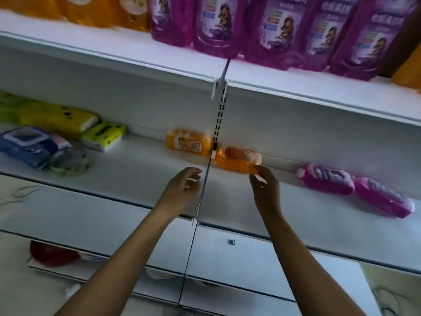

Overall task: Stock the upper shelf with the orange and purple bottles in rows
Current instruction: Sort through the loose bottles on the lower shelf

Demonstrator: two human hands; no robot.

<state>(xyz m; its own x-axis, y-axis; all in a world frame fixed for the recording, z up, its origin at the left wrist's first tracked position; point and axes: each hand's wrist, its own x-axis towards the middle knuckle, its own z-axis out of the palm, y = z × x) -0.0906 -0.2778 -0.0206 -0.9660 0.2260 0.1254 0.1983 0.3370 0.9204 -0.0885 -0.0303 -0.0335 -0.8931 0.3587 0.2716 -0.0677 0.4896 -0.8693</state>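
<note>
This is a shop aisle. White metal shelving with a slotted upright point(219, 117) rises straight ahead of the two grips; above them the upper shelf point(296, 87) carries identical purple bottles point(275, 30) and orange bottles point(95, 12) facing out, and off to their left lie packaged tissues point(102, 135) and wipes point(27, 144).

White metal shelving point(296, 124), slotted upright point(219, 119) at centre, dim light.
</note>
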